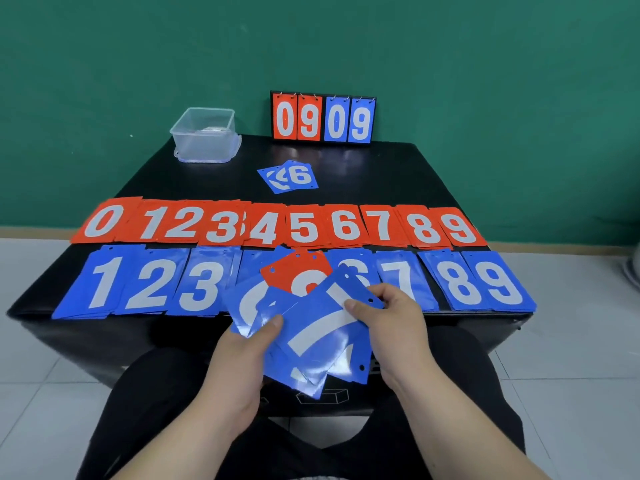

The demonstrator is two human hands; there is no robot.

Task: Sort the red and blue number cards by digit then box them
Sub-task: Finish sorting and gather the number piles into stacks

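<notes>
Both hands are over the middle of the near edge of the black table (398,174), holding a fan of number cards (313,372).
- Left hand (242,344): thumb on top of the fan, fingers curled under it, gripping. Mostly blue cards, plus one red card (298,271) sticking out at the far side; its digit is partly covered.
- Right hand (391,323): pinches the top blue card (322,327) at its holed edge, thumb on the face. Looks like a 7, lying tilted.

On the table:
- Red row (304,226): stacks 0–9, left to right across the middle, neighbours overlapping.
- Blue row (152,285): along the near edge, with 1, 2, 3 on the left and 7, 8, 9 on the right. The fan hides most of the middle stacks.
- Loose blue cards (294,176): between the red row and the far edge, the top one showing 6.
- Clear plastic box (204,136): far left corner, overhanging it, open top.
- Flip scoreboard (323,119): upright at the far edge, reading 09 red, 09 blue.
</notes>
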